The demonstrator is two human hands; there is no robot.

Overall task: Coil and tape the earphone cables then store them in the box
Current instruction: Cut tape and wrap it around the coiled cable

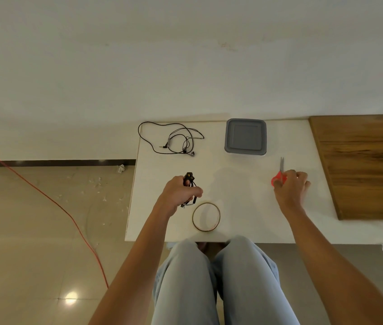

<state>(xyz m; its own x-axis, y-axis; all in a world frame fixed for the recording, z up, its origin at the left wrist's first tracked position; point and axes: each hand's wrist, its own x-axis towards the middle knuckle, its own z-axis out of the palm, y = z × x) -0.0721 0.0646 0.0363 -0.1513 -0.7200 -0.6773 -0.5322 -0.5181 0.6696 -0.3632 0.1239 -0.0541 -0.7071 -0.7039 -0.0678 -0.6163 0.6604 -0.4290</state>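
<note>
While the left hand [178,194] grips the coiled earphone [189,178], the right hand [291,186] closes on the scissors [281,164].
Tape roll [206,216] lies flat just beside the left fist, toward the person and slightly right, so the left hand is far nearer it. Scissors' long axis runs away from the person, thin metal blades pointing to the far edge, red plastic handles under curled right fingers [303,178]. Coil is a thin black bundle sticking out of both ends of the fist; cannot tell if it is taped. Second earphone cable [174,139] sprawls loose at far left, well apart from both hands. Box [245,137], rounded-square with its grey lid on, sits at the far edge of the smooth white table [239,184].
</note>
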